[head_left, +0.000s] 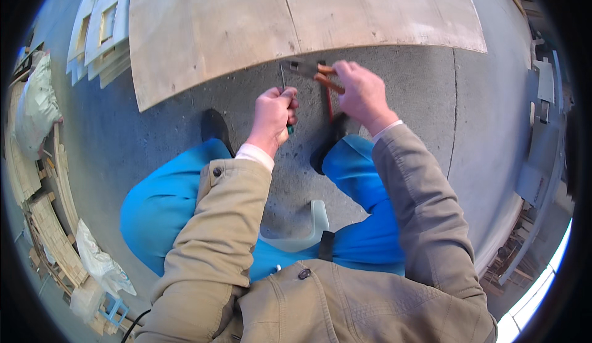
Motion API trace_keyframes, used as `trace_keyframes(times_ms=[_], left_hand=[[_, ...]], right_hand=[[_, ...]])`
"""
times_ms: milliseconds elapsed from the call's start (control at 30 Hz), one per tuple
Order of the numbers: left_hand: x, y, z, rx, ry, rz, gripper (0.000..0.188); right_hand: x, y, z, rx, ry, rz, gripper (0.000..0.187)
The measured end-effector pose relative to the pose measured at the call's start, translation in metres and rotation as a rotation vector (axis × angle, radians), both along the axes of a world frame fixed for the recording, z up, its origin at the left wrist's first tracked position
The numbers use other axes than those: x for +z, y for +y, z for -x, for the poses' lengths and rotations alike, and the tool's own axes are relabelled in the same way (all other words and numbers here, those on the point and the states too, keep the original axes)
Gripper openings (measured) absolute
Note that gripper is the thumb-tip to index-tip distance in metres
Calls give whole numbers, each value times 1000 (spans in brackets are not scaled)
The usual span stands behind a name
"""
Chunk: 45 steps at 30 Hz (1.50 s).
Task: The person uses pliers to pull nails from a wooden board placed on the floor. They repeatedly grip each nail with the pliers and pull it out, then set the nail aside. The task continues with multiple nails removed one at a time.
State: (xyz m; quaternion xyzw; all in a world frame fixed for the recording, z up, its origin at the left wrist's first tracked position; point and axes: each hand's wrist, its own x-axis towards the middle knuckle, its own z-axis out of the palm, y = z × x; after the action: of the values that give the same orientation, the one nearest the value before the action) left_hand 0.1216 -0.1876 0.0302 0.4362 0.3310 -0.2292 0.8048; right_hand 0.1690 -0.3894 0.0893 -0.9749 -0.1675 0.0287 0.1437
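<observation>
Seated on a pale stool (311,226), blue trousers, knees apart, concrete floor (401,96) below. My right hand (364,93) is closed round the orange handles of pliers (311,72); grey head of the tool points to 9 o'clock, sits just at the near edge of the big plywood sheet (277,16) lying on the floor at 12. My left hand (274,112) is fisted tight on a thin rod-like piece w/ a teal bit at the bottom (285,93); its top end comes up right by the plier head, prob. in the jaws but too small to tell for sure. A 2nd reddish handle (328,106) hangs down from under my right hand, towards 6, can't tell if it's part of the same tool. To do this well, imo: keep left fist low and steady so the piece doesn't twist, squeeze w/ right hand evenly, wrist in line w/ handles, jaws square to the piece not skewed. Keep left fingers clear of the head, they're near. Risk: the piece slips if the bite is shallow. Black shoes (213,127) planted at 10 o'clock of my left hand, good base. Stacked boards (102,35) at 10–11 and sacks (37,106) at 9, well apart, no issue.
</observation>
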Motion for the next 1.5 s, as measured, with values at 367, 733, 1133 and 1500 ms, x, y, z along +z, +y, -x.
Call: trace_keyframes(times_ms=[367,733,1133,1500], left_hand=[[-4,2,-6,-6,49,58,10],[-10,4,-4,6,3,86,10],[-73,7,33,-37,263,-8,10],[-53,18,50,-31,259,-3,10]], right_hand=[[4,16,0,19,169,196,29],[12,19,-11,148,-238,-513,41],[-14,-5,-14,-47,73,-59,35],[35,-21,18,-38,123,-87,36]])
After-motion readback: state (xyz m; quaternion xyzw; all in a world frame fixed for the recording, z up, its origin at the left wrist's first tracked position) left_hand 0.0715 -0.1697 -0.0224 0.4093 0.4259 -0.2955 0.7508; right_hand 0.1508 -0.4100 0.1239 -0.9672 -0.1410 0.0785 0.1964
